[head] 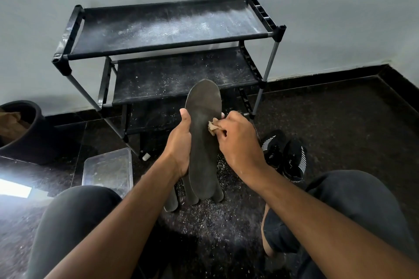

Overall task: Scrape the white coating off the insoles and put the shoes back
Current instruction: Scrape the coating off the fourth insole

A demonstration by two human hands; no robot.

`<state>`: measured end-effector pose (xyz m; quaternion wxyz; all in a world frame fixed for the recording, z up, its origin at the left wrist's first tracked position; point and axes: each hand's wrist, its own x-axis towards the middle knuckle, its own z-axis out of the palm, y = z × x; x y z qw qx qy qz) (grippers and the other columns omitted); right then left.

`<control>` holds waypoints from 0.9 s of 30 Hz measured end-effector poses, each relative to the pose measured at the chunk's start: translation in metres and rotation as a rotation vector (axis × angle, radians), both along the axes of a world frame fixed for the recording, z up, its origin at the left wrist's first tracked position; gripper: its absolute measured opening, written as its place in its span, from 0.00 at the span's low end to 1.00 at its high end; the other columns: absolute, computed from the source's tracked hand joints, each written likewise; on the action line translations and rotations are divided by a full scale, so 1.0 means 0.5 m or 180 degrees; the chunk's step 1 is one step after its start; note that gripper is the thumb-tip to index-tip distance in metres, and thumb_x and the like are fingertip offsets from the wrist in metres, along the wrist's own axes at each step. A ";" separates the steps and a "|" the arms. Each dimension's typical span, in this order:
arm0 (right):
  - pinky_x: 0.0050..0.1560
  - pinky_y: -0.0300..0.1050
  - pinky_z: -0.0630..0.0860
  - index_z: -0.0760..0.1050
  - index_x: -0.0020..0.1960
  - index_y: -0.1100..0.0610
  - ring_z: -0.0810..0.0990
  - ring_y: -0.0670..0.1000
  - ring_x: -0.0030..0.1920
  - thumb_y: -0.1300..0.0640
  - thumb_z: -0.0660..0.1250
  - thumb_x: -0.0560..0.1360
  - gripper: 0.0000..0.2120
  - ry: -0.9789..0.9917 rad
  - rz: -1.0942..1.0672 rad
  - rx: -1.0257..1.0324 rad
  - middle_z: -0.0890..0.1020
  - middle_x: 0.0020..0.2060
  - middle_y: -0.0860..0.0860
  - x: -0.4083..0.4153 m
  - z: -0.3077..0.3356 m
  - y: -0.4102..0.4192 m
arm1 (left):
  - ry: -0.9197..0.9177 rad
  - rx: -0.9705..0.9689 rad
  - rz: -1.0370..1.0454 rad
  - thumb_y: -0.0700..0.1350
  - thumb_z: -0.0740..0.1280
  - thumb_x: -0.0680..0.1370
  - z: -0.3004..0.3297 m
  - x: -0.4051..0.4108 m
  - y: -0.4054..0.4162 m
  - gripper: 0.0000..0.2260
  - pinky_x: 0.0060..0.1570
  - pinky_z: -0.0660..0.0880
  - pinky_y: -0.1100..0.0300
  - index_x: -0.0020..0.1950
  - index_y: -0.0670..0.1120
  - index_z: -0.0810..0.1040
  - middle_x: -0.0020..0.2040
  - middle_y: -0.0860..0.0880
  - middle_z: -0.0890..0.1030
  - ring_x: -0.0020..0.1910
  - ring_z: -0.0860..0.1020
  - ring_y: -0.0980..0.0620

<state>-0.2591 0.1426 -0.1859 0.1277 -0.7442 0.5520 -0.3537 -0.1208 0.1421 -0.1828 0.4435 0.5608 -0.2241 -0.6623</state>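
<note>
At frame centre the left hand (pixel 181 142) grips a flat, dark grey insole (pixel 204 133) upright by its edge. The right hand (pixel 238 140) pinches a crumpled tan scrap (pixel 213 128) against its matte face. More insoles (pixel 195 197) lie below on the speckled dark floor (pixel 328 120). Black shoes (pixel 285 154) sit right; a clear tray (pixel 108 167) left. The dusty black rack (pixel 167 27) stands behind.
</note>
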 end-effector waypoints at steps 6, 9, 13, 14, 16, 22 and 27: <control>0.46 0.43 0.77 0.82 0.48 0.63 0.73 0.48 0.43 0.66 0.66 0.78 0.06 0.0327 0.0761 -0.0046 0.74 0.41 0.51 0.015 -0.003 0.015 | -0.0305 -0.0162 0.0026 0.65 0.48 0.85 -0.002 0.011 -0.003 0.34 0.48 0.82 0.57 0.52 0.45 0.88 0.49 0.47 0.88 0.45 0.87 0.52; 0.49 0.43 0.77 0.83 0.49 0.63 0.75 0.49 0.45 0.67 0.67 0.78 0.06 0.0222 0.1137 0.0059 0.77 0.42 0.52 0.019 0.004 0.020 | -0.0168 -0.0112 0.0034 0.65 0.48 0.85 0.001 0.017 -0.003 0.34 0.49 0.81 0.56 0.52 0.45 0.88 0.54 0.46 0.88 0.50 0.87 0.51; 0.53 0.48 0.77 0.82 0.51 0.63 0.75 0.51 0.47 0.68 0.68 0.76 0.07 0.0298 0.0737 -0.0191 0.78 0.43 0.54 -0.008 0.006 -0.016 | 0.0007 -0.0060 -0.0032 0.66 0.51 0.84 -0.003 0.004 -0.004 0.33 0.51 0.82 0.51 0.62 0.41 0.83 0.54 0.43 0.87 0.50 0.87 0.48; 0.52 0.49 0.77 0.83 0.51 0.63 0.75 0.52 0.48 0.68 0.68 0.75 0.07 0.0286 0.0592 -0.0181 0.78 0.44 0.54 -0.013 0.005 -0.023 | 0.0006 -0.0087 -0.0045 0.66 0.51 0.84 -0.006 0.004 -0.004 0.33 0.53 0.82 0.50 0.61 0.41 0.83 0.54 0.42 0.87 0.50 0.87 0.47; 0.54 0.48 0.76 0.83 0.52 0.63 0.75 0.52 0.49 0.67 0.68 0.76 0.07 0.0256 0.0598 -0.0165 0.78 0.44 0.53 -0.011 0.004 -0.019 | 0.0005 -0.0175 -0.0061 0.66 0.52 0.84 -0.005 0.002 -0.005 0.33 0.55 0.82 0.49 0.62 0.41 0.83 0.56 0.42 0.87 0.52 0.87 0.47; 0.54 0.45 0.75 0.83 0.52 0.63 0.73 0.51 0.49 0.65 0.69 0.75 0.08 0.0393 0.1336 -0.0110 0.79 0.43 0.52 0.018 0.003 0.024 | 0.0366 -0.0265 -0.0053 0.68 0.44 0.84 -0.018 0.025 -0.012 0.38 0.66 0.76 0.52 0.70 0.41 0.79 0.66 0.40 0.82 0.66 0.81 0.45; 0.49 0.45 0.76 0.84 0.46 0.58 0.78 0.46 0.44 0.59 0.73 0.74 0.03 -0.0242 0.1433 0.0675 0.82 0.40 0.47 0.010 0.015 0.024 | 0.0760 -0.0326 0.0139 0.68 0.43 0.83 -0.027 0.030 -0.023 0.39 0.67 0.74 0.45 0.71 0.41 0.76 0.64 0.41 0.83 0.66 0.81 0.43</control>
